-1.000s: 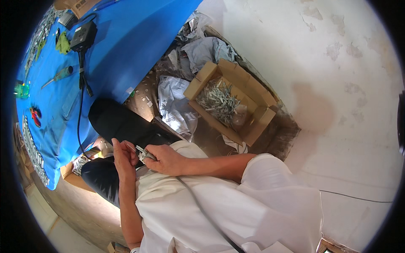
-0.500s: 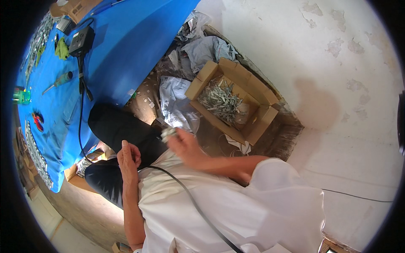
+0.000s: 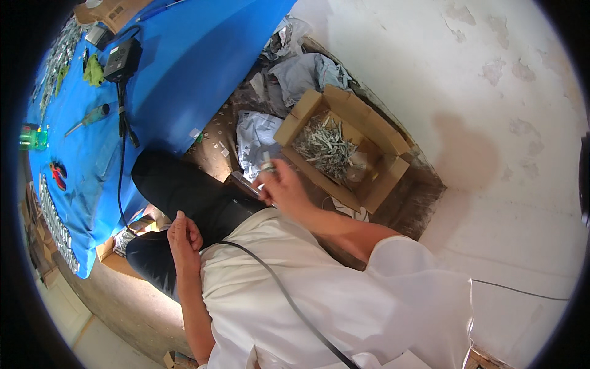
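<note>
My right hand [image 3: 284, 186] is raised beside the near left wall of an open cardboard box [image 3: 294, 161]. Its fingers are closed on a small pale, silvery piece [image 3: 266, 162], blurred, so its kind does not show. Inside the box lies a heap of thin grey-silver parts [image 3: 326, 147]. Above my lap, close to the dark-clad legs [image 3: 190, 190], my left hand [image 3: 185, 238] is closed, thumb pointing up and fingers curled in. Whatever it may hold is hidden.
On the left, a table under blue cloth [image 3: 178, 67] carries a black power box [image 3: 123, 59], a screwdriver [image 3: 89, 117], red-handled pliers [image 3: 58, 176] and rows of small metal parts [image 3: 58, 227]. A black cable [image 3: 270, 277] crosses my lap. Grey plastic bags [image 3: 255, 132] lie by the box.
My right hand has moved away from my left, up and to the right toward the cardboard box, carrying the small silvery piece. My left hand has stayed nearly in place.
</note>
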`<state>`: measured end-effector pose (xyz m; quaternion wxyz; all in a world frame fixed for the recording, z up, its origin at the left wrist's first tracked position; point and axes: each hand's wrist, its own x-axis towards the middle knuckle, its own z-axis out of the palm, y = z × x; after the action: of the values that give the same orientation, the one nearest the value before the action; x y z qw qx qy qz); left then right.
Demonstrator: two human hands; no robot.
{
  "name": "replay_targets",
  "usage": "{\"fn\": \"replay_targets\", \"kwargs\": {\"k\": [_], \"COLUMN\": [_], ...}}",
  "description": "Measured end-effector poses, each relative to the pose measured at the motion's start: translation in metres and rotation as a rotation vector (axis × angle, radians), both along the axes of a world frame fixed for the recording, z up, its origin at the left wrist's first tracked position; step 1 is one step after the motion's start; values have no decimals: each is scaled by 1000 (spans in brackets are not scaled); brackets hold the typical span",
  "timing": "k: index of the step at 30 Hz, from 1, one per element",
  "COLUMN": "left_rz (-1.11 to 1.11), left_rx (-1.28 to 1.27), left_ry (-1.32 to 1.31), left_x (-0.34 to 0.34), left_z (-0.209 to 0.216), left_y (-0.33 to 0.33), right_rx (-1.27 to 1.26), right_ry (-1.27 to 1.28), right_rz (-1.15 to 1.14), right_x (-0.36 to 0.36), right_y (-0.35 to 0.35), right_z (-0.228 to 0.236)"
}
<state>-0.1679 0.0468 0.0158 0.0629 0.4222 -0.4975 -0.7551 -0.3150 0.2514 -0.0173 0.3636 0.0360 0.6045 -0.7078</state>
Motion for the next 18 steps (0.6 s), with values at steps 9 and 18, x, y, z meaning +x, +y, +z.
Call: {"fn": "replay_targets", "kwargs": {"k": [9, 18], "left_rz": [-36, 227], "left_rx": [40, 185], "left_ry": [-48, 125], "left_x": [11, 45], "left_z": [7, -7], "left_y": [-8, -16], "right_rx": [-112, -209], "right_ry": [254, 150], "right_rz": [398, 560], "right_x": [31, 71], "right_y": [-88, -138], "right_z": [31, 58]}}
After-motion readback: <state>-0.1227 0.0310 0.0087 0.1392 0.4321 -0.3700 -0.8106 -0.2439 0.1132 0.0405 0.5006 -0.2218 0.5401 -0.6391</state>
